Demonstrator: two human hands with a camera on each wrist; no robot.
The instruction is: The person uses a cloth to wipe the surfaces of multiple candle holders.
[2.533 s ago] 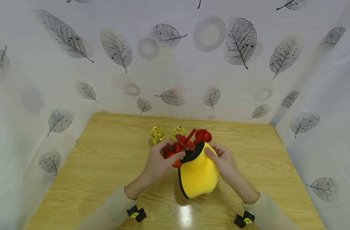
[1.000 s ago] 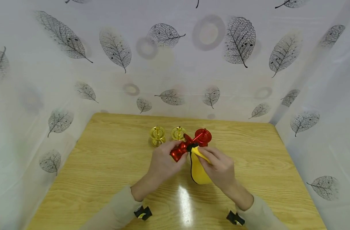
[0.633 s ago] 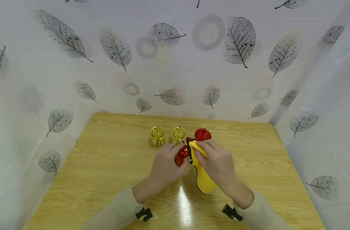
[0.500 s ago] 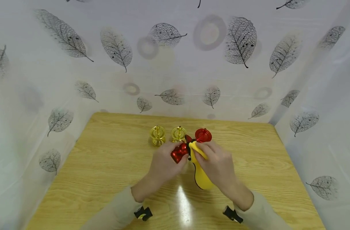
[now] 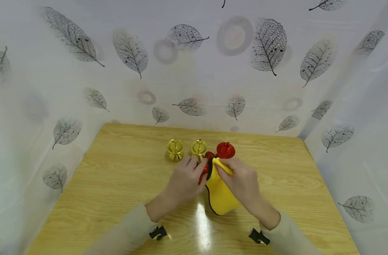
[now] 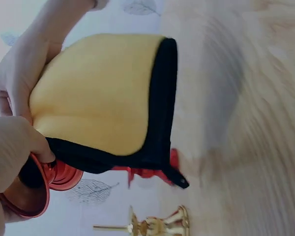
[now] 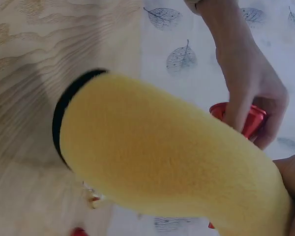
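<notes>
My left hand [image 5: 185,179] grips a shiny red candle holder [image 5: 209,155] by its base, tilted above the table. Its hollow base rim [image 6: 45,201] shows in the left wrist view. With my right hand [image 5: 243,180] I pinch a yellow cloth with black edging [image 5: 222,196]. A bunched fold of the cloth presses against the holder's middle, below its dish, and the rest hangs down. My fingers and the cloth hide most of the holder. In the right wrist view the cloth [image 7: 162,152] covers the middle, with my left hand [image 7: 250,73] beyond it.
Behind my hands, two gold candle holders [image 5: 175,150] and another red candle holder [image 5: 225,150] stand in a row on the wooden table [image 5: 123,170]. A pale curtain with leaf prints [image 5: 194,78] rises at the back and sides.
Earlier the cloth was spread beside the tilted holder. My right hand has since bunched its edge against the holder's middle. My left hand has turned over the base, hiding more of it.
</notes>
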